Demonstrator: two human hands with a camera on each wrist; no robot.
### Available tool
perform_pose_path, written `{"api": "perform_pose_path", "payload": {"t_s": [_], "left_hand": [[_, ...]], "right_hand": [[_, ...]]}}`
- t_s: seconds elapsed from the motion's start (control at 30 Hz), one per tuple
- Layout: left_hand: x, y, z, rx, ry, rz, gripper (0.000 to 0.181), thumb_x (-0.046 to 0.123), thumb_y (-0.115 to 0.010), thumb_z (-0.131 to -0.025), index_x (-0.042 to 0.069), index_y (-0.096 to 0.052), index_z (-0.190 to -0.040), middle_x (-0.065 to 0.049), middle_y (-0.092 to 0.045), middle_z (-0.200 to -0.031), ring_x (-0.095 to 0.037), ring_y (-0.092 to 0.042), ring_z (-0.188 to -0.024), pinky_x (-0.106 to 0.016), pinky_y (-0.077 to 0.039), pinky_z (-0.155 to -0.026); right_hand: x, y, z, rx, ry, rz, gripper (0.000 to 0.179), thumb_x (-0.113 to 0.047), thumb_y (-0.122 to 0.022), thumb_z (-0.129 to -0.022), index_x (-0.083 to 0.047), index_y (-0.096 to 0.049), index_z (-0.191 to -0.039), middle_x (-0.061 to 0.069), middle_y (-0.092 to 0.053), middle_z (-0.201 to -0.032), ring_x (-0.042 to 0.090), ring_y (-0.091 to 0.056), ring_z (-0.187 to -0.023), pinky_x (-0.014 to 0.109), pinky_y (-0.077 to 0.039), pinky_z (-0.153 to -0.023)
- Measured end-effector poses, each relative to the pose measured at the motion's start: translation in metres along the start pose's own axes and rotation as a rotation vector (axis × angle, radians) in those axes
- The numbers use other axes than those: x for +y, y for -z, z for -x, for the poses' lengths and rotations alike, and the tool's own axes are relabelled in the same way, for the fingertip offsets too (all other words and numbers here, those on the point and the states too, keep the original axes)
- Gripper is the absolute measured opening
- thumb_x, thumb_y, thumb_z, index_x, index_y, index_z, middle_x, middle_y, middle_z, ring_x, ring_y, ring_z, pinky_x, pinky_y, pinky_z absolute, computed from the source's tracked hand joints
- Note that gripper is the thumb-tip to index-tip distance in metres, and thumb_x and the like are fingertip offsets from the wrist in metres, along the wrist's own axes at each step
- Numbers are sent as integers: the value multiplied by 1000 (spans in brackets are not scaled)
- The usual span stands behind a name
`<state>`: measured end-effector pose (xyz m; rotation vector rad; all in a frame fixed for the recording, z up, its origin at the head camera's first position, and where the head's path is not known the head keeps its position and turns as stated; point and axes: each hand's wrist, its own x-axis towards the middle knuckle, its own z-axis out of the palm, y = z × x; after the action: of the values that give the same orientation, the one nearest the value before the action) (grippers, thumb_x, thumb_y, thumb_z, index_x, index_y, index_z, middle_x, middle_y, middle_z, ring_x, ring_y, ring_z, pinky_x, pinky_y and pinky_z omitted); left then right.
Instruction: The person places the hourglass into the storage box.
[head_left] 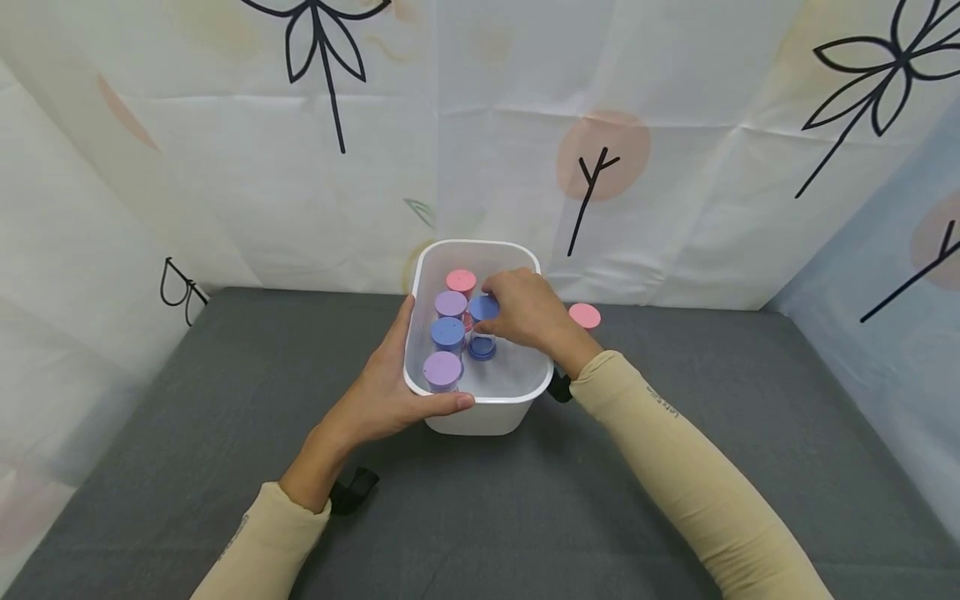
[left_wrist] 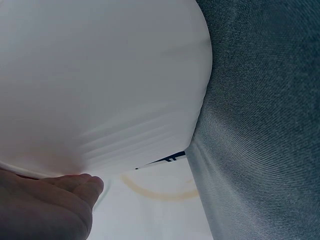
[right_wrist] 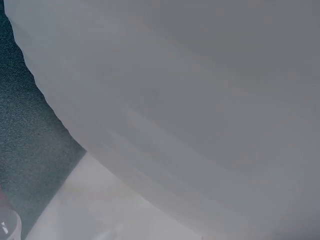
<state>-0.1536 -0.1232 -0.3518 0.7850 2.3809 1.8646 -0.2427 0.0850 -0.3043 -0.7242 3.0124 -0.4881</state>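
In the head view, a white plastic bin (head_left: 491,417) stands on the table. My left hand (head_left: 382,396) holds its near left corner, the thumb over the front rim and the fingers along the left wall. Inside the bin my right hand (head_left: 528,312) pinches a small jar by its blue lid (head_left: 483,308). Just under it shows another round blue piece (head_left: 482,347), partly hidden. Along the left wall stand a pink-lidded jar (head_left: 461,281), two purple-lidded jars and a blue-lidded jar (head_left: 447,333). Both wrist views mostly show the bin's outer wall (left_wrist: 110,85).
Outside the bin, behind the right wrist, is a pink lid (head_left: 584,315). A clear rounded thing (right_wrist: 9,225) peeks into the right wrist view's lower left corner. Dark grey cloth (head_left: 225,433) covers the table, with a patterned white curtain (head_left: 487,175) behind.
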Motion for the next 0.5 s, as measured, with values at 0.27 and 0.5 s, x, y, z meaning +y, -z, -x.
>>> {"api": "perform_pose_path", "payload": {"t_s": [0.27,0.5], "left_hand": [[0,0,0,1,12,-6,125,26,-95,-71,40,-8,-160,-5,-40,-154,-30,-54,-128,-44,-52,-97],[0,1,1,6,18,-29,124,27,-95,-72,41,-8,-160,-5,-39,-154,-28,-54,-128,-46,-52,-97]], "right_hand": [[-1,0,5,15,-8,0,51,-27,-89,-80,-2,-72,-121,13,-72,-111,27,-64,-100,38,-54,-88],[3,4,10,50,15,-138,59,-25,-89,-80,0,-67,-129,15,-69,-124,32,-64,-117,44,-52,-98]]}}
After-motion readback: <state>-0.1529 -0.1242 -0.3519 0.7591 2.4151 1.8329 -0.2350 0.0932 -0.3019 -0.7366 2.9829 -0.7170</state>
